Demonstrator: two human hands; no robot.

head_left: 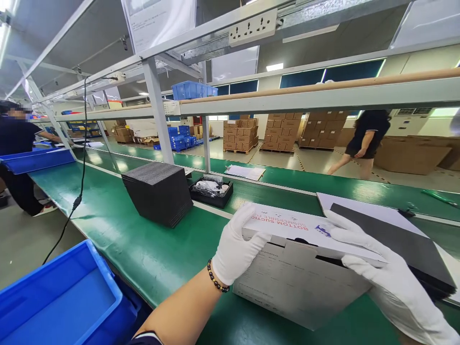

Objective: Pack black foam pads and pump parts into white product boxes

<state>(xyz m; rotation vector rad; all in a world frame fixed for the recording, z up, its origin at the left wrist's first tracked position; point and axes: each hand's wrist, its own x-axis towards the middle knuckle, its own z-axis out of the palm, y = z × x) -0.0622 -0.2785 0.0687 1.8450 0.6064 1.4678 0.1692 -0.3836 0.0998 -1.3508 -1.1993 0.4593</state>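
Observation:
A white printed cardboard box (291,278) stands on the green bench (143,249) in front of me, its lid flap tilted and partly lowered. My left hand (235,251), in a white glove, grips the lid's left corner with curled fingers. On the right side, my gloved right hand (381,268) lies along the lid's edge and presses on it. Dark foam shows in the gap under the lid.
A stack of black foam sheets (158,191) and a small black tray of parts (211,189) sit further back. Flat boxes with a dark sheet (402,239) lie to the right. Blue bins (64,297) stand at left. A person (16,153) works far left; another (362,139) walks beyond.

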